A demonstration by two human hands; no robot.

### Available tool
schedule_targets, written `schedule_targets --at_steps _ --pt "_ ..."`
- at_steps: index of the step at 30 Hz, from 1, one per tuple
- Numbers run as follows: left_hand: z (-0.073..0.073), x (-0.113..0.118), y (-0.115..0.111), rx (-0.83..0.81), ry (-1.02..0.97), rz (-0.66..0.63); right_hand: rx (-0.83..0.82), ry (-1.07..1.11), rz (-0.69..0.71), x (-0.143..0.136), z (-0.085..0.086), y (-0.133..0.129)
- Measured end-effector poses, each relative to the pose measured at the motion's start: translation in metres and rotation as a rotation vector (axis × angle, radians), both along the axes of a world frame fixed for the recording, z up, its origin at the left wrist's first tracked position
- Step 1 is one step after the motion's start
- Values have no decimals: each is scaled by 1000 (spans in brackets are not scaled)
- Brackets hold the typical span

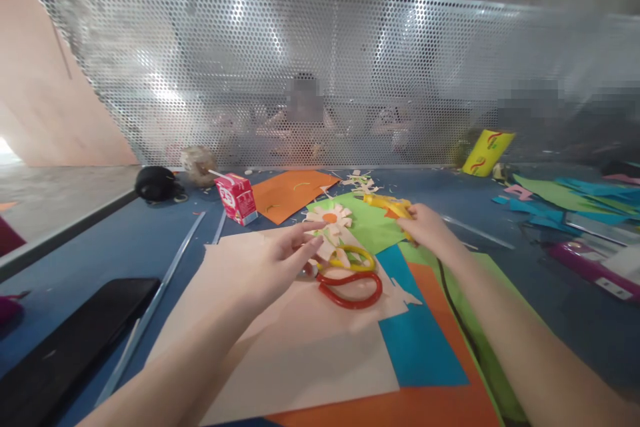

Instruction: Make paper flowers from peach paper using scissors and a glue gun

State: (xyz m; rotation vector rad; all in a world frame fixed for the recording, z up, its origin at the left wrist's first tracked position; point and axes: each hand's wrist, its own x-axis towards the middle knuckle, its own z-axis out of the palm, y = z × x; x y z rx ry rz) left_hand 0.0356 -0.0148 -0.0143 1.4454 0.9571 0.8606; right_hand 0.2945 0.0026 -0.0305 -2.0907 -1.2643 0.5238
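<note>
My right hand (424, 230) is wrapped round a yellow hot glue gun (390, 205), whose nozzle points left above a green paper sheet (377, 230). A dark cord (450, 300) trails from it towards me. My left hand (287, 257) hovers over pale paper (280, 347) with its fingers stretched out and apart, apparently holding nothing. Just beyond its fingertips lies a paper flower (343, 217) with pale petals and an orange centre. Scissors (353, 290) with one red and one yellow handle rest on the pale paper beside that hand, their blades partly hidden by it.
A red drink carton (237, 199) with a straw stands at the back left, near orange paper (287, 193). Clear glue sticks (150, 313) and a black phone (75, 347) lie left. Paper scraps (360, 181), a yellow packet (487, 153) and a perforated screen (200, 67) stand beyond.
</note>
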Motion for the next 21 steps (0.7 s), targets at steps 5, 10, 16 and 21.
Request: schedule_targets --at_steps 5,10,16,21 --pt "-4 -1 -1 117 98 -75 188 395 15 -3 0 0" --pt "-7 -4 4 559 443 -54 284 699 81 -12 4 -5" --pt "-17 -4 14 702 240 70 328 911 284 -29 9 -16" --pt "-6 -2 6 519 103 171 505 765 564 -45 15 -33"
